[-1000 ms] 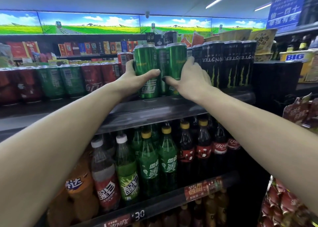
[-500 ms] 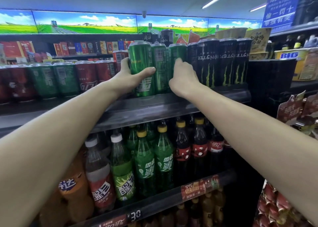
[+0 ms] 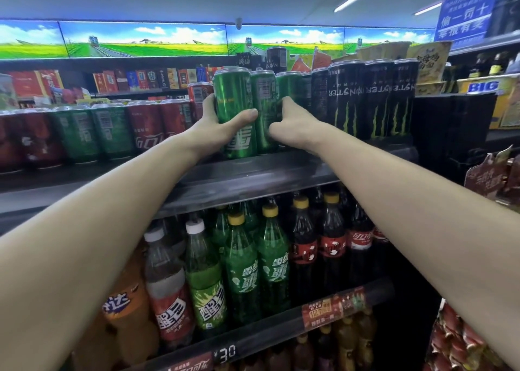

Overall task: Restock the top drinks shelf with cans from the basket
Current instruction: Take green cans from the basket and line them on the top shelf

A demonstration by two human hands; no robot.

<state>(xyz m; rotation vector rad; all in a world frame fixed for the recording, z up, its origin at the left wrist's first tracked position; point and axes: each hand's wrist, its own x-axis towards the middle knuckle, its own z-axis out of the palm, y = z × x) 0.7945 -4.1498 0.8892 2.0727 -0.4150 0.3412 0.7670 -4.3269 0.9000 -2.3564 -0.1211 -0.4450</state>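
Head view is showing three tall green cans standing together at the front of the top shelf [image 3: 247, 173]; all places below are given relative to the front green can [image 3: 235, 111], the one nearest the camera. The left hand [image 3: 216, 125] is wrapping that can, thumb lying across its front and fingers curling behind its left side. Just right of it the middle green can [image 3: 264, 103] is standing in contact with it, and further right and a little behind, the rear green can [image 3: 289, 84] is being held by the right hand [image 3: 292, 123], whose fingers are curling round its lower part.

Compared with a second ago, the right-hand can is sitting deeper on the shelf and the right hand is lying lower and further in, while the front can is staying near the edge under the left hand. That suggests one can is nearly placed and the front one is still waiting to be pushed back.

Right of the group, black energy cans [image 3: 374, 97] are filling the row. Left of it, red and green short cans [image 3: 112, 128] are lining the shelf. Below, soda bottles [image 3: 242, 272] are standing. No basket is showing.
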